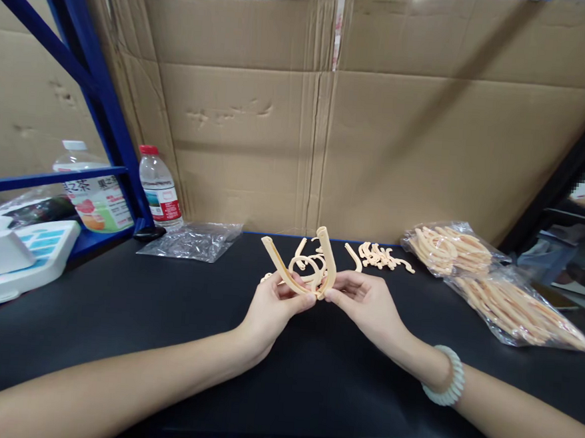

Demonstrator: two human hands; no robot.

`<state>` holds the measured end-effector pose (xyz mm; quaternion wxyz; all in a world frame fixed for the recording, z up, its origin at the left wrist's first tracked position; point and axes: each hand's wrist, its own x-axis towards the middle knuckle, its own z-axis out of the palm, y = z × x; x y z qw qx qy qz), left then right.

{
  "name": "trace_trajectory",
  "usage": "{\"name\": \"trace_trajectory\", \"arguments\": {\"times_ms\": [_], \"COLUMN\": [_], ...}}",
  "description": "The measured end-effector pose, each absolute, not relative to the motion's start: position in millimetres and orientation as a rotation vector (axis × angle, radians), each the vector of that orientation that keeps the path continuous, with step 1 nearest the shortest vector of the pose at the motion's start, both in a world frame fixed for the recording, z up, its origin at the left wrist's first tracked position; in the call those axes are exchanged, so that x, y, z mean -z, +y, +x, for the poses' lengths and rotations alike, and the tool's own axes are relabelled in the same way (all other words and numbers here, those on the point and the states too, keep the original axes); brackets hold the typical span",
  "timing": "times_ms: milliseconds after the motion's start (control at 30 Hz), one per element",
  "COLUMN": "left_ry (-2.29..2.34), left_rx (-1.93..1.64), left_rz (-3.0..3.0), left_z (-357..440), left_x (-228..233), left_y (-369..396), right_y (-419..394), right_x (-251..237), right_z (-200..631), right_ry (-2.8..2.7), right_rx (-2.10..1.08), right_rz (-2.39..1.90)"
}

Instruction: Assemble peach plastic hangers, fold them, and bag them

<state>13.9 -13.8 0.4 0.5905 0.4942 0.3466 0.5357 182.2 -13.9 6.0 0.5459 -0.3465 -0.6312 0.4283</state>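
Observation:
My left hand [277, 306] pinches the lower end of a cream-coloured curved strip [283, 266], which slants up to the left. Between the fingers of my right hand [365, 305] is the lower end of a second cream curved piece [327, 258], standing nearly upright. The two lower ends meet between my fingertips; whether they are joined I cannot tell. Just behind the held pieces is a cream ring-shaped piece [305, 260], partly covered by them. Several loose cream pieces, among them a bent one [354, 257], lie farther back on the black table [188, 352].
A heap of small curved cream pieces [383, 256] lies at the table's back. Two clear bags of cream parts [453, 247] sit at right. On the left are an empty-looking plastic bag [191, 240], a red-capped bottle [158, 189] and a white-and-blue device [23, 263]. Cardboard [248, 136] stands behind.

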Motion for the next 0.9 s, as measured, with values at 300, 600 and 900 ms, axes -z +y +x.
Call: {"name": "trace_trajectory", "arguments": {"times_ms": [300,600,900], "left_ry": [0.795,0.792,0.921], "left_rx": [-1.309,-1.290,-1.133], "left_rz": [1.185,1.115,1.290], "left_z": [15.1,-3.0,-55.5], "left_x": [-7.4,-26.5,-56.4], "left_y": [-13.4,4.5,53.7], "right_y": [-16.5,7.5,30.8], "right_x": [-6.2,-27.6,-46.0], "right_z": [178.3,219.6,278.8], "right_ry": [-1.413,-1.488,-1.965], "right_rx": [-1.019,-1.121,-0.566], "right_rz": [-0.864,-0.777,-1.033]}}
